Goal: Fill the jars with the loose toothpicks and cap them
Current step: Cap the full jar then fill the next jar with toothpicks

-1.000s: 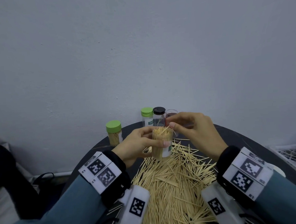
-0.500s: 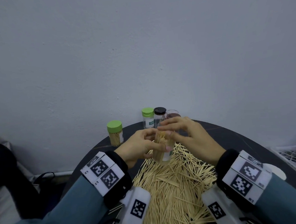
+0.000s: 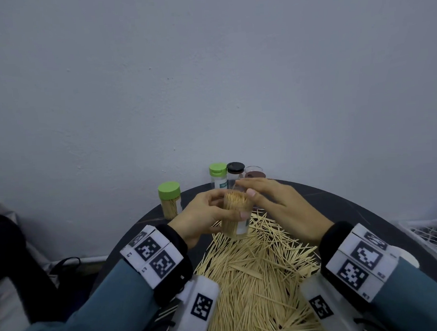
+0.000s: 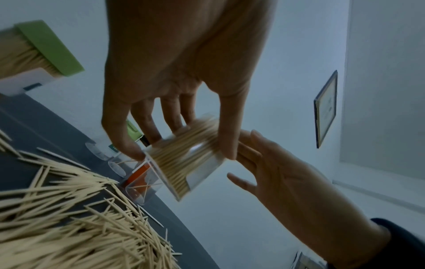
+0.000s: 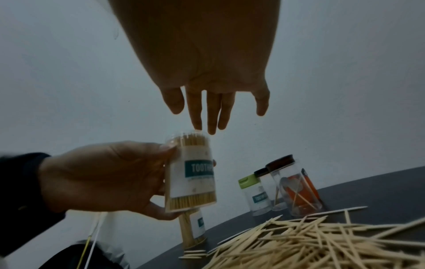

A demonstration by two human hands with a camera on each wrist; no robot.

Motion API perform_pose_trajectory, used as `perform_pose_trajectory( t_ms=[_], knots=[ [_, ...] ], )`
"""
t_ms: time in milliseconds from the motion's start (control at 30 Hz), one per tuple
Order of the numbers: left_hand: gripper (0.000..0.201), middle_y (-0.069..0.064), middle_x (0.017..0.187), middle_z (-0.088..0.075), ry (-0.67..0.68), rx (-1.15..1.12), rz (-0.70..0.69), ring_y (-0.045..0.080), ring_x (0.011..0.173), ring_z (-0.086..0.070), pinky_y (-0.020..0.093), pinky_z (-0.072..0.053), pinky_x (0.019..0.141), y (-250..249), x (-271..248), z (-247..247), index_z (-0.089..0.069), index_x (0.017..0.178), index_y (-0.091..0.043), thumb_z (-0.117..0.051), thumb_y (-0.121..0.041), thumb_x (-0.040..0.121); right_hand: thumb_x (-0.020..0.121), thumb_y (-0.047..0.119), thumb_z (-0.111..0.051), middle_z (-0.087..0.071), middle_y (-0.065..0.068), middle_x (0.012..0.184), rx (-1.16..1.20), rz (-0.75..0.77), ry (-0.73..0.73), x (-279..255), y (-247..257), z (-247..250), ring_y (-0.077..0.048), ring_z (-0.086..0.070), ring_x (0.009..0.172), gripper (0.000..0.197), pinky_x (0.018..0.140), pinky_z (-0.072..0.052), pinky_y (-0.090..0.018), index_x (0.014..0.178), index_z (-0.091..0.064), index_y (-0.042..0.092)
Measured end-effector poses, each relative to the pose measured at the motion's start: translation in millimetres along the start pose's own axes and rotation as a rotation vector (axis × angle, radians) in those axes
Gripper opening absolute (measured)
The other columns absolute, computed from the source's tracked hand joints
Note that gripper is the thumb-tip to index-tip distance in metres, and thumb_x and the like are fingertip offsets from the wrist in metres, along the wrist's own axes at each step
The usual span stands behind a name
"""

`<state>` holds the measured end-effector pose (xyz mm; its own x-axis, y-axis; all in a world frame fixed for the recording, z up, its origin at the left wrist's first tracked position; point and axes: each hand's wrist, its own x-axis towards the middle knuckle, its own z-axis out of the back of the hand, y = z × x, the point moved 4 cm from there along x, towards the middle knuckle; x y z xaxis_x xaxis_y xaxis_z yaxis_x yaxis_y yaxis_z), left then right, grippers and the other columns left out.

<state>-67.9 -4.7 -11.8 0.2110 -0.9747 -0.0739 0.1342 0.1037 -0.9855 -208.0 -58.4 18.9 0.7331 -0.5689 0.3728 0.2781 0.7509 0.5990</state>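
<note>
The left hand [image 3: 202, 217] grips the light, smooth, uncapped jar [image 3: 237, 215] mid-wall, the right hand [image 3: 278, 202] flat-fingered at its rim; likely slippery, spills if tipped.

A plain indoor room, perhaps an office or home corner: a bare pale wall [image 3: 207, 76], a framed certificate [image 4: 325, 109] hanging on it, a round dark table [image 3: 343, 209] set against it.
</note>
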Motion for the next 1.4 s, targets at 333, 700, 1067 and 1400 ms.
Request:
perform_pose_trajectory(
  t_ms=[333, 700, 1067, 1400],
  knots=[
    [0.047, 0.004, 0.108, -0.069, 0.042, 0.011, -0.038, 0.011, 0.095, -0.065, 0.022, -0.052, 0.064, -19, 6, -36, -0.06, 0.113, -0.019, -0.077, -0.003, 0.072, 0.098, 0.03, -0.041, -0.041, 0.01, 0.142, -0.13, -0.021, 0.061, -21, -15, 35, -0.001, -0.036, 0.127, 0.039, 0.109, -0.024, -0.021, 0.137, -0.044, 0.029],
    [0.058, 0.007, 0.121, -0.061, 0.124, 0.085, -0.094, 0.018, 0.105, -0.061, 0.021, -0.054, 0.063, -52, 19, -120, -0.053, 0.126, -0.011, -0.077, -0.003, 0.073, 0.088, 0.023, -0.062, -0.042, -0.003, 0.143, -0.398, -0.557, 0.281, -81, -98, 92, -0.02, -0.043, 0.128, 0.054, 0.101, -0.032, -0.025, 0.138, -0.041, 0.019],
    [0.054, 0.003, 0.121, -0.062, 0.221, 0.179, -0.104, 0.019, 0.106, -0.061, 0.036, -0.052, 0.085, -57, 17, -163, -0.052, 0.125, -0.015, -0.075, -0.01, 0.076, 0.089, 0.01, -0.06, -0.033, -0.01, 0.148, -0.703, -0.718, 0.612, -107, -133, 90, -0.027, -0.034, 0.135, 0.057, 0.104, -0.034, -0.032, 0.141, -0.037, 0.017],
    [0.052, 0.001, 0.118, -0.063, 0.168, 0.184, -0.152, 0.012, 0.1, -0.063, 0.02, -0.054, 0.066, -53, 7, -128, -0.048, 0.122, -0.014, -0.074, -0.01, 0.077, 0.088, 0.018, -0.057, -0.057, -0.012, 0.111, -0.103, -0.518, 0.017, -74, -110, 96, -0.026, -0.058, 0.09, 0.039, 0.073, -0.049, -0.028, 0.125, -0.046, 0.015]
  ],
)
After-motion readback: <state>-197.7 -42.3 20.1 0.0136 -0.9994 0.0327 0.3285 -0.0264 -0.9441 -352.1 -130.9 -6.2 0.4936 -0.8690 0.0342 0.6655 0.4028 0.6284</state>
